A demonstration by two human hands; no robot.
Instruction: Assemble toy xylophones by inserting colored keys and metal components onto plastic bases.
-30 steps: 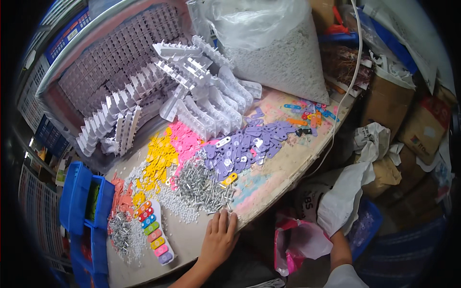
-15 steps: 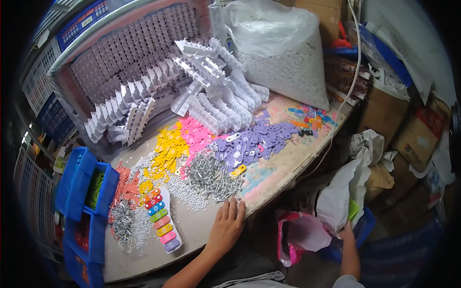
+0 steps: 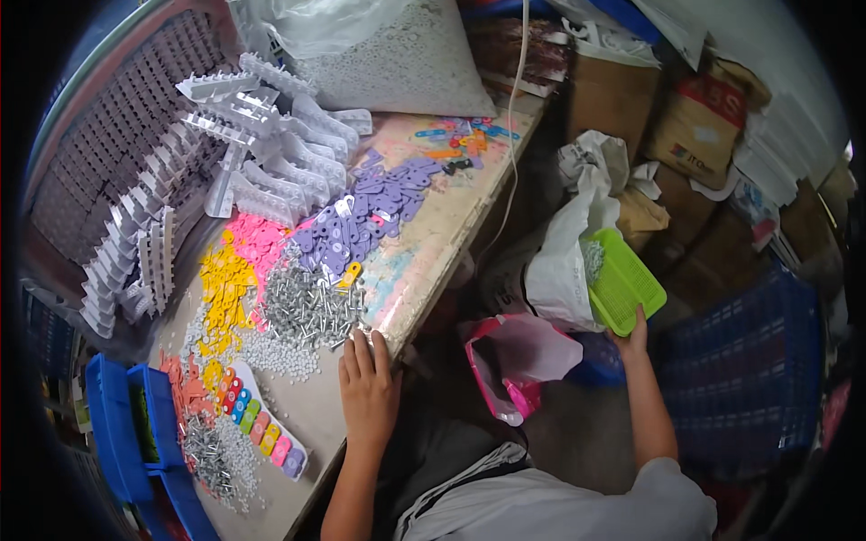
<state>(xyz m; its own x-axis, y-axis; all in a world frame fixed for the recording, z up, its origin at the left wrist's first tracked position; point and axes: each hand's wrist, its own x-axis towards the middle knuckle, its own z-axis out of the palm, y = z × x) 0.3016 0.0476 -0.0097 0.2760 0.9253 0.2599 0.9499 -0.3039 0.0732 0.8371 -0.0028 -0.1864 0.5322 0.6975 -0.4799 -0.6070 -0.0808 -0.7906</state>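
Compared with the view a second ago, the right hand [image 3: 634, 332] has risen from below the desk edge and now carries a green plastic basket [image 3: 624, 284]; the left hand [image 3: 365, 379] has stayed at the near desk edge. Left to right: blue bins [image 3: 135, 433] stand at the far left of the desk [image 3: 316, 424], with a strip of coloured round tags [image 3: 262, 424] and a heap of metal screws [image 3: 216, 460] just beside them. Yellow tags [image 3: 225, 284] and pink tags [image 3: 257, 243] lie further in, then a central pile of metal pins [image 3: 311, 311] and purple tags [image 3: 361, 212]. The left hand lies flat, palm down, fingers [image 3: 356, 347] together and extended, holding nothing, their tips touching the near rim of the metal pins. Off the desk, a pink bag [image 3: 519, 361] hangs open between the hands. The right hand's fingers are clamped on the basket's lower corner; the basket is tilted, held well apart from the desk and against the mouth of a white plastic bag [image 3: 564, 261], with small white pieces visible at its upper end.
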